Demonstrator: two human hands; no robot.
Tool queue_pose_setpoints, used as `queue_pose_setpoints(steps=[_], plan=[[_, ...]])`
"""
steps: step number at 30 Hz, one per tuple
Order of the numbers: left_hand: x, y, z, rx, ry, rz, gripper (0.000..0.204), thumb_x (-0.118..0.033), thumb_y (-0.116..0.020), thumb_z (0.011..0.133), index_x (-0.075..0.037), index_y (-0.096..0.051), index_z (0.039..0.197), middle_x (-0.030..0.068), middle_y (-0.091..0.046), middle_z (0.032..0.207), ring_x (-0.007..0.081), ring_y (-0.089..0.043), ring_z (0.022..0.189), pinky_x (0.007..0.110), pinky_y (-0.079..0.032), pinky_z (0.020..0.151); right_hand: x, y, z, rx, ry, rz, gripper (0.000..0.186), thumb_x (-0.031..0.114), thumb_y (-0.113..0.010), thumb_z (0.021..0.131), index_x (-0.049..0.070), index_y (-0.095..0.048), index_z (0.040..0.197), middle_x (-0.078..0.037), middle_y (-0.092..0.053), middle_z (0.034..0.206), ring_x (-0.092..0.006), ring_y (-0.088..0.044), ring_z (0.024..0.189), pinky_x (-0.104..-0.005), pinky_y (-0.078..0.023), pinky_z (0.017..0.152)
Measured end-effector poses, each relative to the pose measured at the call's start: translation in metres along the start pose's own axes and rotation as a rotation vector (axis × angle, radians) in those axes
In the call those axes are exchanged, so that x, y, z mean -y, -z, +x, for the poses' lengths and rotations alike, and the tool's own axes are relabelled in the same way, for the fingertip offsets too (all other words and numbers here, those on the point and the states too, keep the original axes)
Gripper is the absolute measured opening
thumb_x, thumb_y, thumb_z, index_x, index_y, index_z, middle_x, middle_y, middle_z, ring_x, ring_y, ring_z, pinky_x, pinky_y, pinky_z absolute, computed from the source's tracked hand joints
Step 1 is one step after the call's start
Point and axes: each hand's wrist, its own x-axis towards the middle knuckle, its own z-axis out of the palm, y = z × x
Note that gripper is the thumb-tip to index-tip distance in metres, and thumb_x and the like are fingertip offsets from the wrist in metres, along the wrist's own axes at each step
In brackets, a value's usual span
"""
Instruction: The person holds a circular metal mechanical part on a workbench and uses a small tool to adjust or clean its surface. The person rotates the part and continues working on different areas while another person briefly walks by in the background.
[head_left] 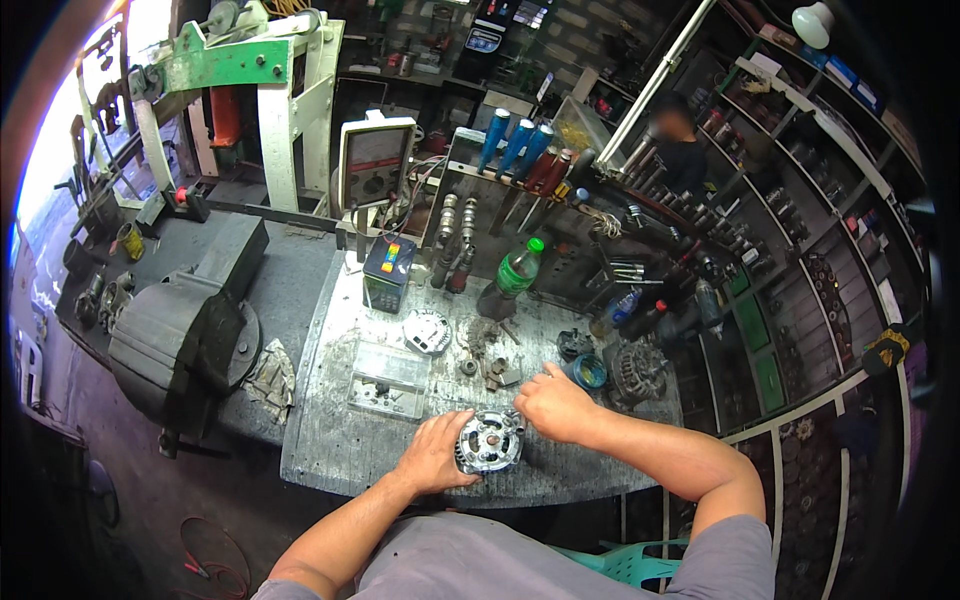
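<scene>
A round grey alternator housing point(491, 441) with a rusty hub in its middle lies at the near edge of the metal workbench point(330, 440). My left hand point(436, 452) cups its left side and holds it steady. My right hand point(553, 402) rests just right of it at its upper rim, fingers curled toward the housing; whether they pinch a small part is hidden. Loose small metal parts point(488, 366) lie on the bench right behind the hands.
A clear plastic tray point(389, 379) with small bits sits to the left, a round white part point(428, 331) behind it. A multimeter point(388, 270), green bottle point(514, 276), blue roll point(588, 372), second alternator point(634, 372) and big vise point(185, 330) surround. A person point(678, 150) stands by the shelves at the back.
</scene>
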Motion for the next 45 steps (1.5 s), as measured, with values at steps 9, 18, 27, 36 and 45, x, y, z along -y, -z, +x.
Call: queue_pose_setpoints(steps=[9,18,27,36,45], plan=[[-0.002,0.001,0.001,-0.004,-0.004,-0.009,0.129,-0.046,-0.107,0.073,-0.010,-0.041,0.177,0.0194,-0.056,0.167,0.0417,-0.054,0.155,0.056,-0.044,0.132,-0.005,0.005,0.010,-0.161,0.350,-0.275,0.016,0.022,-0.072,0.099,0.010,-0.081,0.103,-0.005,-0.076,0.103,-0.0272,-0.075,0.113,-0.0624,-0.041,0.135],[0.001,-0.002,-0.001,-0.028,-0.007,-0.008,0.130,-0.048,-0.106,0.072,-0.011,-0.040,0.178,0.0206,-0.055,0.167,0.0425,-0.053,0.155,0.057,-0.043,0.132,0.006,0.007,0.030,0.397,-0.362,0.444,0.039,0.031,-0.064,0.114,-0.004,-0.082,0.112,-0.022,-0.086,0.107,-0.0403,-0.085,0.102,-0.0573,-0.065,0.093],[0.001,-0.003,-0.001,-0.019,-0.006,-0.011,0.131,-0.048,-0.107,0.072,-0.012,-0.039,0.179,0.0199,-0.054,0.168,0.0421,-0.052,0.156,0.057,-0.042,0.133,0.005,0.007,0.004,0.073,-0.014,-0.040,0.023,0.021,-0.071,0.102,0.003,-0.084,0.111,-0.017,-0.083,0.111,-0.0383,-0.079,0.117,-0.0632,-0.052,0.124],[0.003,-0.001,0.001,0.003,-0.015,-0.009,0.131,-0.048,-0.108,0.073,-0.011,-0.039,0.178,0.0192,-0.055,0.168,0.0418,-0.052,0.157,0.056,-0.043,0.132,-0.012,0.006,0.016,-0.055,0.372,-0.247,0.014,0.022,-0.071,0.097,0.013,-0.081,0.102,-0.002,-0.071,0.107,-0.0275,-0.065,0.132,-0.0648,-0.035,0.140],[0.000,0.001,0.000,-0.007,-0.005,-0.009,0.130,-0.047,-0.107,0.072,-0.012,-0.040,0.178,0.0194,-0.055,0.167,0.0428,-0.053,0.155,0.056,-0.044,0.132,-0.010,0.000,0.018,-0.044,0.308,-0.132,0.020,0.026,-0.072,0.101,0.011,-0.084,0.105,-0.011,-0.082,0.107,-0.0333,-0.078,0.124,-0.0657,-0.045,0.130]])
